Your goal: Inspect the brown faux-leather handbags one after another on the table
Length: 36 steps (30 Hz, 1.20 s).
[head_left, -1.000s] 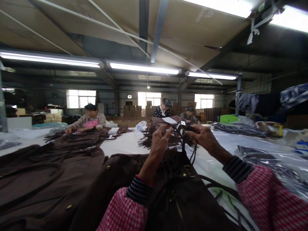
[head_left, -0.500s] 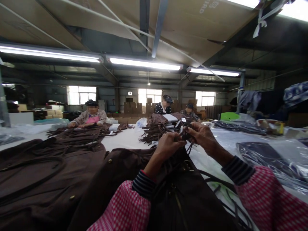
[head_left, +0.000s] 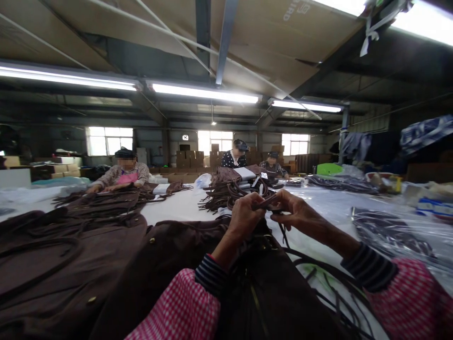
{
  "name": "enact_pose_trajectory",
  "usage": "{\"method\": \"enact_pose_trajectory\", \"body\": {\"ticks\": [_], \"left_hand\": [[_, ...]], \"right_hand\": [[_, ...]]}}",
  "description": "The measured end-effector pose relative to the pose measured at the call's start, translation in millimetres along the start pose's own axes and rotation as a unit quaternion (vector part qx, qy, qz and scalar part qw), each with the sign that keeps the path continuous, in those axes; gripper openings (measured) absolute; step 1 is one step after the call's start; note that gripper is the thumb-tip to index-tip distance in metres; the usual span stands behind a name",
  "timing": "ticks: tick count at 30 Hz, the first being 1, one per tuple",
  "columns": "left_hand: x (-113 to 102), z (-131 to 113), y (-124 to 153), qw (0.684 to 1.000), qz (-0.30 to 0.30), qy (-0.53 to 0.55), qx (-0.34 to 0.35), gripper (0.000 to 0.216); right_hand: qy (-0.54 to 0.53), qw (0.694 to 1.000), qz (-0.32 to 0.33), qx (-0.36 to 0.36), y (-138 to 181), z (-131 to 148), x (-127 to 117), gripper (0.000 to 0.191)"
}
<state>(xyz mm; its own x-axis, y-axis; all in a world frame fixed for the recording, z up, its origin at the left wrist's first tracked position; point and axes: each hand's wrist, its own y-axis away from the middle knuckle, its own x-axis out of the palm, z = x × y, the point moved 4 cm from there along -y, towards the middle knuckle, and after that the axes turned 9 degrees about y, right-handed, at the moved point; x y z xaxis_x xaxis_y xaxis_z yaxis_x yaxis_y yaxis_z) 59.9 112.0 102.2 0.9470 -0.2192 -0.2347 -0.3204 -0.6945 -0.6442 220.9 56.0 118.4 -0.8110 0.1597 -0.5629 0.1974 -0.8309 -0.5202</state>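
Note:
Both hands pinch a dark brown strap (head_left: 266,203) above the far edge of a brown bag (head_left: 283,288). My left hand (head_left: 245,215) is closed on the strap's left part, knuckles up. To its right, my right hand (head_left: 295,212) grips the same strap between thumb and fingers. The bag lies in front of me, with brass-coloured fittings and a zip showing. Loose dark cords (head_left: 336,293) trail off its right side over the white table. At the left lies another brown bag (head_left: 46,269) with a looped handle.
A pile of brown bags (head_left: 226,182) with white tags stands beyond my hands. Clear plastic-wrapped dark goods (head_left: 392,231) lie at right. Across the table, one person (head_left: 123,172) handles brown pieces; two others (head_left: 234,156) are farther back. Cartons (head_left: 189,159) are stacked behind.
My hands have come slightly lower, and the right has drawn a little away from the left, with the strap stretched between them. The view has shifted slightly to the right.

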Motion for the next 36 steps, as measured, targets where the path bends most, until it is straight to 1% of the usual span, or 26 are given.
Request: {"method": "enact_pose_trajectory", "body": {"ticks": [2,4,6,9,11,13,15,17,18,19,20,21,23,25,27,28,30,32,34,36], "left_hand": [[-1,-1,1,1.000,-0.002,0.018,0.006,0.007],[-2,-2,1,0.999,0.000,0.041,0.005,0.006],[-5,-2,1,0.998,-0.011,0.056,-0.006,0.009],[-9,-1,0,0.996,-0.049,0.067,-0.031,0.013],[-10,0,0,0.993,-0.069,0.075,-0.051,0.013],[-10,3,-1,0.990,-0.078,0.090,-0.072,0.011],[-9,6,-2,0.987,-0.075,0.109,-0.087,0.010],[-7,11,-2,0.982,-0.064,0.136,-0.111,0.010],[-6,13,-3,0.979,-0.058,0.149,-0.126,0.010],[-6,16,-3,0.975,-0.052,0.162,-0.141,0.011],[-5,19,-3,0.971,-0.048,0.175,-0.154,0.011],[-5,20,-3,0.968,-0.045,0.186,-0.162,0.012],[-4,22,-3,0.965,-0.040,0.202,-0.162,0.014],[-4,22,-3,0.963,-0.026,0.215,-0.163,0.017],[-3,20,-3,0.959,0.003,0.226,-0.170,0.018],[-2,19,-2,0.957,0.023,0.231,-0.176,0.019],[-1,16,1,0.950,0.066,0.242,-0.187,0.024],[-2,15,4,0.946,0.087,0.240,-0.198,0.036],[-4,17,6,0.948,0.092,0.225,-0.205,0.045],[-6,19,7,0.951,0.087,0.215,-0.203,0.046]], "right_hand": [[0.005,1.000,-0.007,-0.016,-4,-3,6,0.031],[-0.008,1.000,-0.016,-0.023,-11,-6,10,0.023],[-0.004,0.999,-0.029,-0.040,-17,-8,13,0.015],[0.050,0.994,-0.061,-0.079,-23,-9,15,0.009],[0.096,0.987,-0.094,-0.090,-25,-10,14,0.006],[0.157,0.974,-0.133,-0.096,-25,-10,14,0.006],[0.239,0.949,-0.169,-0.114,-24,-9,17,0.008],[0.315,0.919,-0.190,-0.141,-23,-8,23,0.008],[0.339,0.908,-0.195,-0.152,-23,-9,26,0.009],[0.348,0.903,-0.198,-0.158,-23,-9,29,0.010],[0.341,0.905,-0.197,-0.159,-23,-11,31,0.010],[0.319,0.915,-0.193,-0.152,-24,-13,33,0.008],[0.241,0.947,-0.175,-0.121,-26,-18,33,0.008],[0.140,0.976,-0.143,-0.086,-28,-23,32,0.011],[0.065,0.989,-0.112,-0.070,-30,-26,33,0.013],[0.050,0.990,-0.104,-0.076,-29,-27,33,0.012],[0.080,0.985,-0.106,-0.107,-27,-27,34,0.010],[0.156,0.970,-0.112,-0.146,-24,-26,36,0.012],[0.225,0.954,-0.103,-0.167,-19,-27,38,0.011],[0.262,0.947,-0.076,-0.171,-16,-30,40,0.008]]}}
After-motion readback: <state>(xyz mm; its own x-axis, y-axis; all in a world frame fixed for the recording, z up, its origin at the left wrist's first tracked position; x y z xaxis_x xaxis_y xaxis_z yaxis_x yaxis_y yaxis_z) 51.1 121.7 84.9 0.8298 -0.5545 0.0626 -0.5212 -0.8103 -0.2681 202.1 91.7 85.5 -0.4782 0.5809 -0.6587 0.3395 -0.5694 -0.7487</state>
